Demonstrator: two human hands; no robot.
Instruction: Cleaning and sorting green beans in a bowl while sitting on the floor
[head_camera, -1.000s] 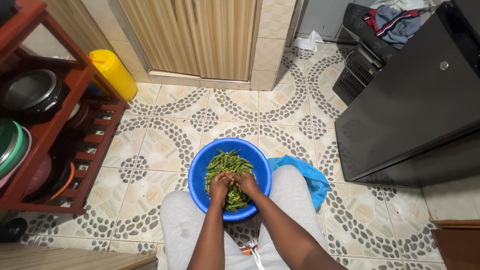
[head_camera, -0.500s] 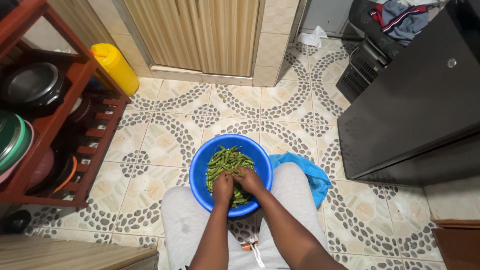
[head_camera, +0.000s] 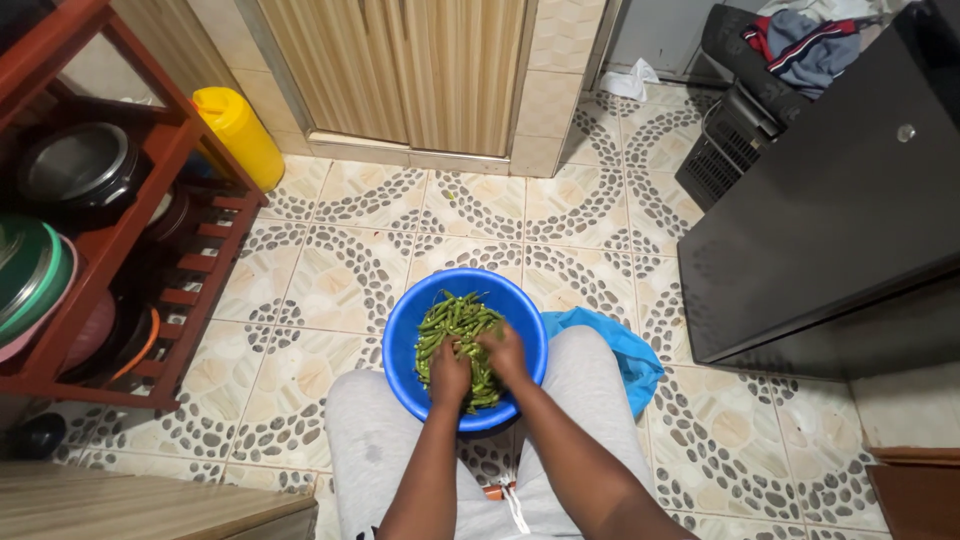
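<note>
Seen from above my own lap: far left, a red wooden rack (head_camera: 150, 215) holds stacked pots and lidded pans (head_camera: 75, 165), with a yellow plastic jug (head_camera: 238, 135) standing on the floor beside it. In the centre, a round blue plastic basin (head_camera: 410, 335) sits on the floor between my knees, which are in pale grey trousers (head_camera: 370, 440). It holds a heap of green beans (head_camera: 455, 320).

My left hand (head_camera: 449, 368) is down in the heap, fingers curled together around some pods. My right hand (head_camera: 503, 350) lies just beside it, touching the beans, fingers bent; from this height I cannot tell whether it grips one pod or several.

To do this well, I judge it best to keep both hands low over the basin so pods fall back inside, and to take a few at a time rather than a fistful.

Right of the basin, a crumpled blue plastic bag (head_camera: 615, 350) lies against my knee. Further right stands a large dark cabinet (head_camera: 830, 220), with a black crate (head_camera: 730, 140) and bundled clothes (head_camera: 805, 45) behind it. The floor (head_camera: 470, 205) is cream tile patterned with grey pebble circles, and a ribbed wooden door (head_camera: 420, 70) closes the far wall.
</note>
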